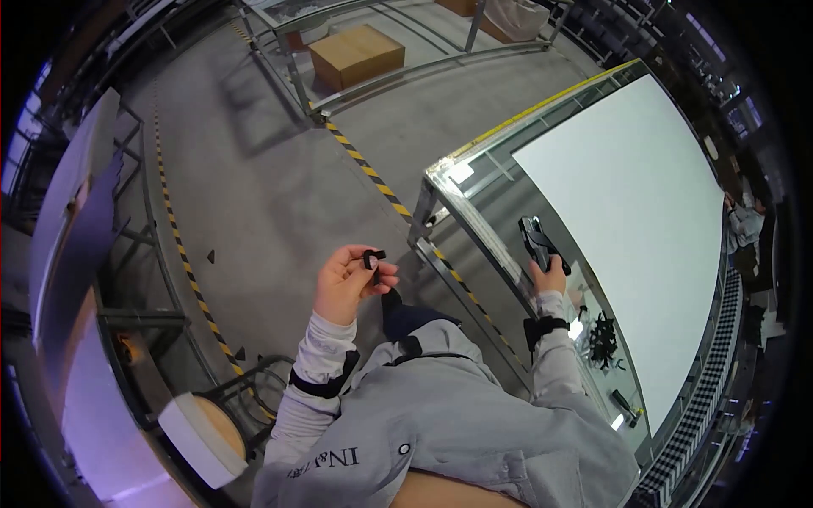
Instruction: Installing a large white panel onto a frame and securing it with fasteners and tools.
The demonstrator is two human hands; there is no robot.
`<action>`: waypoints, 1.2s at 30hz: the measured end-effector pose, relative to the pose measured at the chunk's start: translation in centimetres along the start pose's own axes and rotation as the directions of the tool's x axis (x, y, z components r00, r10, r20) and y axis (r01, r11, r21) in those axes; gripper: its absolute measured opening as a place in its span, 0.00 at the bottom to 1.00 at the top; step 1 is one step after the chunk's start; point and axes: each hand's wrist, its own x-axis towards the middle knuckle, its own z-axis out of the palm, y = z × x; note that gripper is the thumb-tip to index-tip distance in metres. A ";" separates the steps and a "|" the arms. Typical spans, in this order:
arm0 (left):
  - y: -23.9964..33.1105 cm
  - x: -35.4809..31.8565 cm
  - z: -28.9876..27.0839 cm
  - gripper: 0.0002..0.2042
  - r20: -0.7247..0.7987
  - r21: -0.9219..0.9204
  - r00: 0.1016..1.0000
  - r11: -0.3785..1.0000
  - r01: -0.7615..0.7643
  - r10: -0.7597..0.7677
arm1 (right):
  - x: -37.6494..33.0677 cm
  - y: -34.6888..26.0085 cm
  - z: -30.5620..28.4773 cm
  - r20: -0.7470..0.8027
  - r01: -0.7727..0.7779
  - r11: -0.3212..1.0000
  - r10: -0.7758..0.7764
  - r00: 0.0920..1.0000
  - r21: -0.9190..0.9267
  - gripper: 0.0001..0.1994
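the left hand (349, 281) was raised over the grey concrete floor (271, 186), its thumb and fingers pinched together on a small black looped strap (373, 256). the right hand (550, 275) was clamped around a black handheld tool (535, 240) at the metal-framed edge of the white flat surface (627, 212), near a pile of black straps (603, 339).

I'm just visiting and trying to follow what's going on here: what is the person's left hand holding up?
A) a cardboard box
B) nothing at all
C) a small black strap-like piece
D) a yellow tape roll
C: the left hand pinches a small black strap-like piece between its fingertips, raised over the grey floor, while the right hand grips a dark handheld tool at the table edge.
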 end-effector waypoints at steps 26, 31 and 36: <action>9.8 33.9 -4.7 0.09 0.719 0.361 0.572 0.916 0.178 -0.394 | 8.2 -38.4 8.5 0.262 0.006 0.679 -0.291 0.920 0.734 0.17; 10.4 38.4 -4.5 0.10 0.742 0.425 0.499 0.889 0.169 -0.449 | 11.0 -38.5 11.6 0.220 -0.052 0.671 -0.168 0.961 0.739 0.11; 9.1 41.7 -1.1 0.10 0.785 0.526 0.403 0.850 -0.030 -0.471 | 13.0 -36.1 12.5 0.343 -0.338 0.434 0.071 0.937 0.835 0.09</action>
